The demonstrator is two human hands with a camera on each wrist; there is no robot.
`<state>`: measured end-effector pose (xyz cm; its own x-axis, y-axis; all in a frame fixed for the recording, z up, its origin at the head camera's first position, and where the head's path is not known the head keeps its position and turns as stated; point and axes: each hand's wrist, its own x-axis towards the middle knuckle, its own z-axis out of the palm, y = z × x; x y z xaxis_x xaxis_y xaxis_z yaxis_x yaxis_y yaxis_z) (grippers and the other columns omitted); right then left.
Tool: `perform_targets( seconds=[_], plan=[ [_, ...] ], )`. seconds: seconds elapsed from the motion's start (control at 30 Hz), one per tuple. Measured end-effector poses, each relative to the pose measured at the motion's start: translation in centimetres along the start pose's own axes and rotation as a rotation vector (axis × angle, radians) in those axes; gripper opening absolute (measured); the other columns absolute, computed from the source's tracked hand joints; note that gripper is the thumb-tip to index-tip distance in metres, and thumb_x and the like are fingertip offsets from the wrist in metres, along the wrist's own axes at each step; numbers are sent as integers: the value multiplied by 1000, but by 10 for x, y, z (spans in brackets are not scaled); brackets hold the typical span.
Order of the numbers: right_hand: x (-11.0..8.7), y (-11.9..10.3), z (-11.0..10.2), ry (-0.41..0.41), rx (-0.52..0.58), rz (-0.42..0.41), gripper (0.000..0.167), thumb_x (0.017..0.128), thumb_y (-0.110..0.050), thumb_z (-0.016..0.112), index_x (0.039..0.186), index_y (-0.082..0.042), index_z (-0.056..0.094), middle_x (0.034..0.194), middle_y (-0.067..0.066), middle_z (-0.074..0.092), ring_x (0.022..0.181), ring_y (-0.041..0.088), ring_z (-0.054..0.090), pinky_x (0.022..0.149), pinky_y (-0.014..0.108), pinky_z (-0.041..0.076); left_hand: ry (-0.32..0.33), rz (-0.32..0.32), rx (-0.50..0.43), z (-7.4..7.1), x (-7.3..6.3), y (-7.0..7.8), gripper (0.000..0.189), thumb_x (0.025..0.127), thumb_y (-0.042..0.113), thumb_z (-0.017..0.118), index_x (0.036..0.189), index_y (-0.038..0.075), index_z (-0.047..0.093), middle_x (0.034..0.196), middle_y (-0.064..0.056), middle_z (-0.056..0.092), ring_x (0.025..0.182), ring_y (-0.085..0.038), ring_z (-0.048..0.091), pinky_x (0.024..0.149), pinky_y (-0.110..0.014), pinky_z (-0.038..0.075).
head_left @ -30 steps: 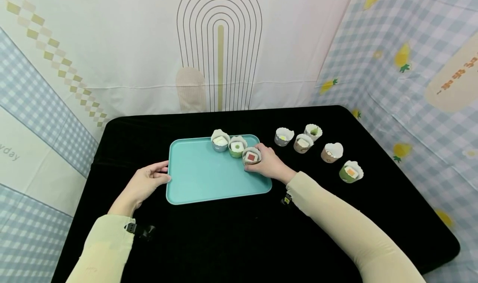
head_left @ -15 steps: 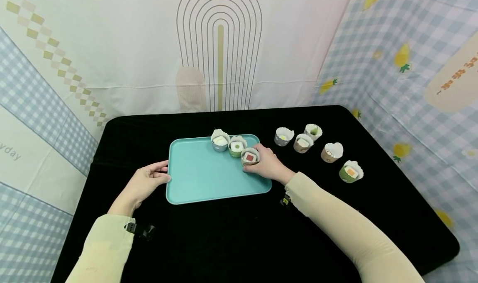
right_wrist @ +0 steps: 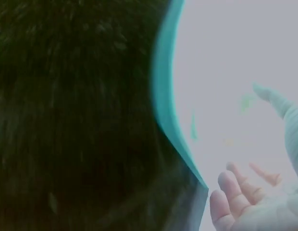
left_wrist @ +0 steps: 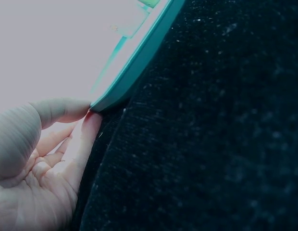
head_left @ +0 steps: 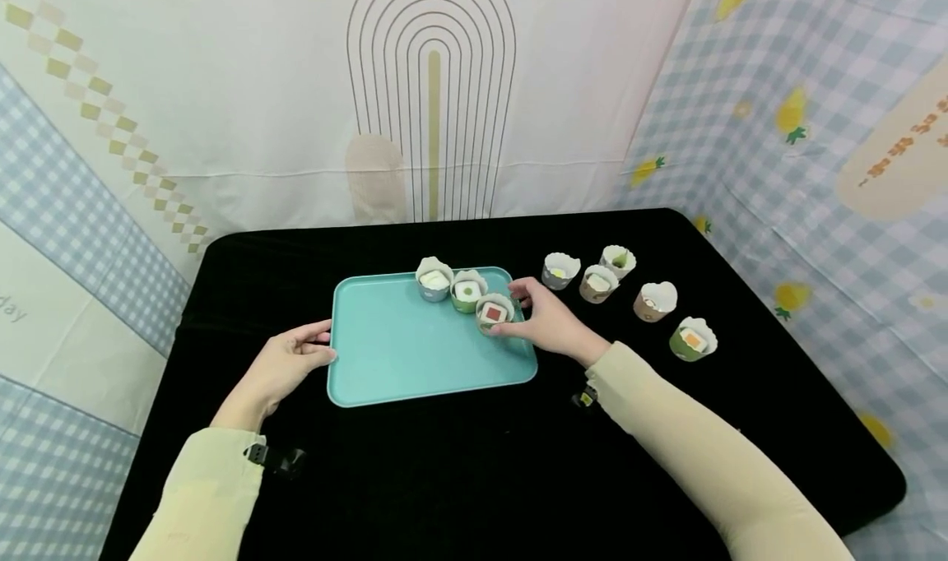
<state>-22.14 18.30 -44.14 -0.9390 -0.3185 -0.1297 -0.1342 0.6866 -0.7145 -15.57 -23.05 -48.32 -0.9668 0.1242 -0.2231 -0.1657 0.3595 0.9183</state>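
Note:
A turquoise tray [head_left: 415,355] lies on the black table. My left hand [head_left: 285,368] pinches its left rim between thumb and fingers; the left wrist view shows the fingertips [left_wrist: 93,118] at the edge. Three paper baking cups stand toward the tray's back right: a blue-grey cup [head_left: 434,288], a green cup [head_left: 467,298] and a cup with a red-square piece [head_left: 494,316]. Beside that last cup is my right hand [head_left: 551,318], thumb and fingers spread apart around its right side, no longer gripping it. The right wrist view is washed out over the tray.
Right of the tray stand several more paper cups: a grey cup [head_left: 559,275], a brown cup [head_left: 598,288], a cup with a green piece [head_left: 618,261], another brown cup [head_left: 655,304] and a green cup with an orange-topped piece [head_left: 693,343]. Fabric curtains [head_left: 281,92] hang behind.
The red-square cup shifted slightly left, close to the green cup. My right hand then let go of it, its fingers spreading and drawing back to the right. The left hand stayed at the rim.

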Motion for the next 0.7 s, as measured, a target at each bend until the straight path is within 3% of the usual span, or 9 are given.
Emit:
perform_targets(
  seconds=[0.33,0.53,0.7],
  plan=[
    [-32,31,-54,141,-25,-5,83,82,-44,76,143,-4,37,139,18,43,121,38,44,98,50,38,11,5,8,0,0,-1,60,93,23,67,147,14,44,127,-12,52,109,-26,55,100,-49,40],
    [-54,58,-84,234,-36,31,91,81,-51,74,146,-2,33,141,21,40,125,41,40,98,54,37,18,2,2,2,0,1,60,93,22,67,147,14,43,127,-11,52,108,-26,55,100,-49,40],
    [-79,71,-101,367,-128,98,90,81,-53,73,144,0,36,139,25,40,126,46,32,95,59,33,15,0,-7,3,-2,3,59,93,21,67,147,14,44,128,-11,52,108,-26,54,99,-48,41]
  ],
)
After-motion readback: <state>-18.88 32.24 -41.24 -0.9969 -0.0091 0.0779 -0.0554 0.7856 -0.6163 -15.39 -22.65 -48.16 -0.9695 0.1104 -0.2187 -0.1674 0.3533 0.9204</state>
